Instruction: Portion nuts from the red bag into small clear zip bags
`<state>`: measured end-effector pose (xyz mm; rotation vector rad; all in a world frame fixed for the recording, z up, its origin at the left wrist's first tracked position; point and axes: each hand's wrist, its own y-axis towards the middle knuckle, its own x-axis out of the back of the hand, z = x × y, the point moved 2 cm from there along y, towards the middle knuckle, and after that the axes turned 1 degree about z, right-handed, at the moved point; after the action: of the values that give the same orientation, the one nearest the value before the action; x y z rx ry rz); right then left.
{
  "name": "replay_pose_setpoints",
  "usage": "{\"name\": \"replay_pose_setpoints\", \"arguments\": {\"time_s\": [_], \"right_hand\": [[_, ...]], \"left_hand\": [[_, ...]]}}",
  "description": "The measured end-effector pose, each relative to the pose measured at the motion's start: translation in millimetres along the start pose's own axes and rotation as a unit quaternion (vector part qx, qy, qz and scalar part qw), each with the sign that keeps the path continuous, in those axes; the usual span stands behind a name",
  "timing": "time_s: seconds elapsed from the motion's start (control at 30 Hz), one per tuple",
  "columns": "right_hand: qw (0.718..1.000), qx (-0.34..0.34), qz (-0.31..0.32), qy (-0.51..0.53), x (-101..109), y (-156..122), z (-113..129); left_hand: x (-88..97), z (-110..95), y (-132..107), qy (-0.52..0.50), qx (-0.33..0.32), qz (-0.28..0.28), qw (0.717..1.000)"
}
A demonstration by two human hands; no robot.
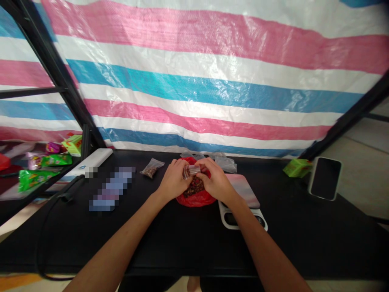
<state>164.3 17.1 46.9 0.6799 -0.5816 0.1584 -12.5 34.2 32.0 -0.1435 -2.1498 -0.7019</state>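
Observation:
My left hand [175, 177] and my right hand [217, 178] are closed on a small clear plastic bag [191, 170], one at each side. It is held above an open red plastic bag [199, 200] that has small dark-brown dried pieces [194, 187] in it. Fingers cover part of the clear bag, so I cannot tell what it contains. Left of my left hand lies a small clear zip bag [152, 168] with brown pieces in it. Under my right forearm sits a white kitchen scale [243, 190] with a metallic plate, partly hidden by the arm.
More clear bags [225, 163] lie behind my right hand. On the right stand a green box [298, 168] and a phone-like device [325, 178]. To the left are a white power strip [97, 160], a blurred-out item [113, 188] and a black cable [45, 227]. Striped sheeting [212, 89] hangs behind the black table.

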Motion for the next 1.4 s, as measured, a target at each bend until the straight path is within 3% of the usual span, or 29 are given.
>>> {"name": "replay_pose_setpoints", "arguments": {"time_s": [0.13, 0.3, 0.5, 0.6, 0.8, 0.97, 1.2, 1.4], "right_hand": [[0.998, -0.026, -0.01, -0.059, 3, -1, -12], [0.977, -0.05, 0.044, -0.203, 4, -5, -24], [0.958, -0.043, 0.073, -0.274, 4, -8, -30], [0.958, -0.04, 0.077, -0.274, 2, -8, -27], [0.967, -0.009, 0.105, -0.231, -7, -7, -15], [0.965, -0.033, 0.119, -0.231, -8, -9, -15], [0.96, -0.045, 0.123, -0.249, -8, -12, -14], [0.963, -0.078, 0.12, -0.227, -10, -11, -15]], "left_hand": [[4.6, 7, 2, 0.004, -0.001, -0.025, 1.0], [13.9, 10, 5, -0.061, 0.068, -0.085, 0.992], [17.0, 16, 3, -0.035, 0.148, -0.047, 0.987], [11.4, 26, 0, -0.017, 0.195, -0.005, 0.981], [2.4, 25, -3, -0.168, 0.226, 0.087, 0.956], [6.0, 19, -2, -0.248, 0.255, 0.085, 0.931], [-0.5, 20, -1, -0.214, 0.242, 0.072, 0.944], [-3.0, 20, -2, -0.34, 0.286, 0.046, 0.894]]}}
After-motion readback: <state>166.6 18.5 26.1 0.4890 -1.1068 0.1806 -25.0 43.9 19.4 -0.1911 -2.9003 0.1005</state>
